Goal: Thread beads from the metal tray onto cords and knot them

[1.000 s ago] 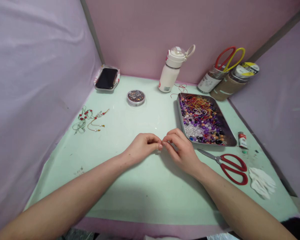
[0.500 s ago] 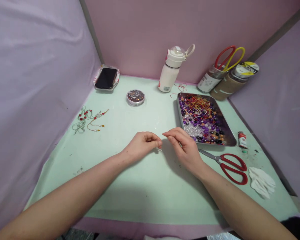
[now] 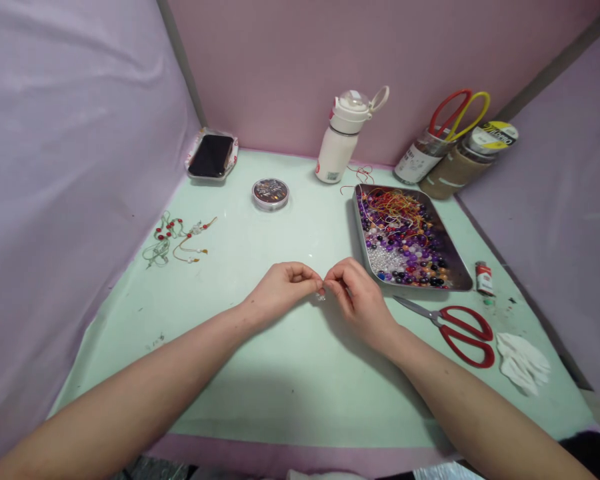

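A tiny cluster of clear beads (image 3: 321, 297) is seen just under the fingertips of the left hand (image 3: 286, 290), in the narrow space between the two hands; it is too small for a long axis to be told. The left hand is the nearer one, its thumb and forefinger drawn together, and the cluster appears to be pinched there. The right hand (image 3: 359, 300) is placed just to the other side, fingers curled, its tips brought almost against the left ones; whether they are fully closed, or anything fine is gripped, cannot be told.

Both hands are held low over a pale green tabletop (image 3: 260, 413), which is extended toward the body. Room is narrowed beyond the right hand by a metal tray (image 3: 447, 247), in which loose beads (image 3: 410, 250) and tangled threads (image 3: 397, 207) are heaped. Red-handled scissors (image 3: 435, 317) are laid to the right of the right wrist, with white gloves or cloth (image 3: 523, 363) farther out. Well ahead of the hands, a round case (image 3: 271, 193) and a white bottle (image 3: 337, 153) are set; a beaded cord (image 3: 189, 235) is left beyond the left forearm, and the back is closed off by pink cloth (image 3: 270, 80)
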A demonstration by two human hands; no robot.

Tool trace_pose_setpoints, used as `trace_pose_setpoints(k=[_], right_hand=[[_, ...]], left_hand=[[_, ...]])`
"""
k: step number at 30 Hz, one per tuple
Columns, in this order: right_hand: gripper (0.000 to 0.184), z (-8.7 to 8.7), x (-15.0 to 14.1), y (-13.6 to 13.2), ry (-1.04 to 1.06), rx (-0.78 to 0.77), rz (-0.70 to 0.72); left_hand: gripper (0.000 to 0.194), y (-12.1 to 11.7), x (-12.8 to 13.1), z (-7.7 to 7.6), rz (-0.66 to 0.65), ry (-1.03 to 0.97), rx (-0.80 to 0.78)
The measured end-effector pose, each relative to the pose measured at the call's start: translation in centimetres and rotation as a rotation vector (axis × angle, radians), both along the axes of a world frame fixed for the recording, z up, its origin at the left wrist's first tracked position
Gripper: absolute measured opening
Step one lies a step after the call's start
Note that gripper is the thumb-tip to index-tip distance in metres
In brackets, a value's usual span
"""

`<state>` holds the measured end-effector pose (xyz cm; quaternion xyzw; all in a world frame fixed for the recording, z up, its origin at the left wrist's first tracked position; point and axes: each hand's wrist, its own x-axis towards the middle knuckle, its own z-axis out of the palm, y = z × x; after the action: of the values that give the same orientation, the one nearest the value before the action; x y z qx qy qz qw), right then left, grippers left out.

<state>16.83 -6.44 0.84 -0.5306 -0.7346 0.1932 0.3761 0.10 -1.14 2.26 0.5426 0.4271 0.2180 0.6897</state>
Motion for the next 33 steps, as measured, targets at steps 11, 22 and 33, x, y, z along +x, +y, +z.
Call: trace_pose_setpoints(k=[11,22,33], right_hand=[[0.011,0.2,-0.5,-0.3,-0.094,0.129,0.031],[0.009,-0.3,-0.1,-0.2,-0.087,0.145,0.039],[0.015,-0.8,-0.1,0.2,0.482,-0.377,-0.066]], left_hand=[[0.016,0.3,-0.2,-0.1,0.113,-0.08,-0.175],[0.016,0.3,-0.1,-0.2,0.136,-0.099,-0.085],[0.02,0.2,-0.1,-0.7,0.11,-0.124,0.169]])
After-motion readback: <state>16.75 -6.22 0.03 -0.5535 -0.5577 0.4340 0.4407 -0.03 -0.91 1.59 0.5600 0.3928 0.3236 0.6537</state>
